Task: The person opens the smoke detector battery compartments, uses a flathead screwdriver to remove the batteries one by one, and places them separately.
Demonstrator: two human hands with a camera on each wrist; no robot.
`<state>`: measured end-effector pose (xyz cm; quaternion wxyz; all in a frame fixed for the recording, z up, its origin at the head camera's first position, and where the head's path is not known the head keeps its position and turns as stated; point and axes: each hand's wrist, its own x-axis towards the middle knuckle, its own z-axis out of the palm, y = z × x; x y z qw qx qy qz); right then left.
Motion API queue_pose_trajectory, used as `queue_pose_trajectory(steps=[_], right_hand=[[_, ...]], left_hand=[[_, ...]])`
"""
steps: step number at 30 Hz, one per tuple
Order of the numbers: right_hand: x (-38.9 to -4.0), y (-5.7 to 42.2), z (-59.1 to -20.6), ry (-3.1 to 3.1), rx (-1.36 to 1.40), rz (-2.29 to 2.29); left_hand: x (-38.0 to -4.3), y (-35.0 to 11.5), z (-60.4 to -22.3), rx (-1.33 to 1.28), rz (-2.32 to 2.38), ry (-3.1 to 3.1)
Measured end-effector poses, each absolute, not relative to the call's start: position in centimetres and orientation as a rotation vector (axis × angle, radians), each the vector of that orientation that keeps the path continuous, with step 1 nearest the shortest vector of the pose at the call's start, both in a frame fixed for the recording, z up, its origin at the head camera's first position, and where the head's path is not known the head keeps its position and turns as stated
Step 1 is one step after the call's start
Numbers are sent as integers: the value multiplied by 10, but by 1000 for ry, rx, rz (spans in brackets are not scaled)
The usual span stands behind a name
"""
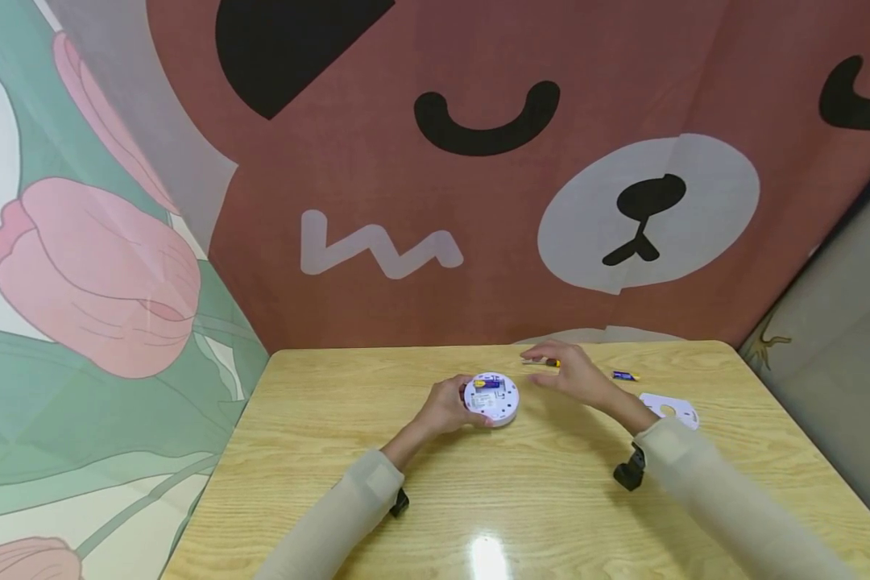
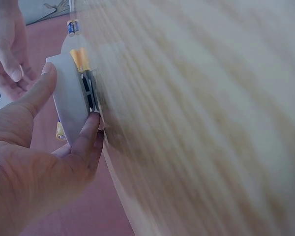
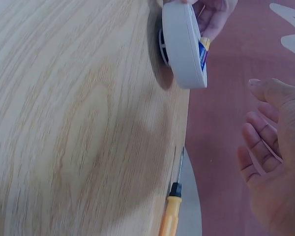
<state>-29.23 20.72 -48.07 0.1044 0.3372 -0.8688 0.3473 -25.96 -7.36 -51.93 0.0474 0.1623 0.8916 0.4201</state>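
My left hand (image 1: 445,405) grips the rim of a round white smoke detector (image 1: 503,411), holding it back side up just off the table. A blue and yellow battery (image 1: 488,384) sits in the recess of its back. In the right wrist view that battery (image 3: 204,51) stands out from the detector's face. To the right, my right hand (image 1: 569,372) hovers over the table, fingers loosely bent and holding nothing. Below it lies a screwdriver (image 3: 171,211) with a yellow handle, partly hidden by the hand in the head view.
More blue and yellow batteries (image 1: 623,375) lie on the wooden table (image 1: 319,451) beyond the right wrist. A white mounting plate (image 1: 670,409) with a hole rests near the right forearm. Behind the table's far edge hangs a printed curtain (image 1: 377,306).
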Motion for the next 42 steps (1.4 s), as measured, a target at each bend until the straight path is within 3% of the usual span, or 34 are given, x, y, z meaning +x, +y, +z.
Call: queue_pose_trajectory(steps=[42], right_hand=[[-291, 147, -497, -2591, 1081, 1157]], left_hand=[[-261, -73, -519, 514, 1228, 2748]])
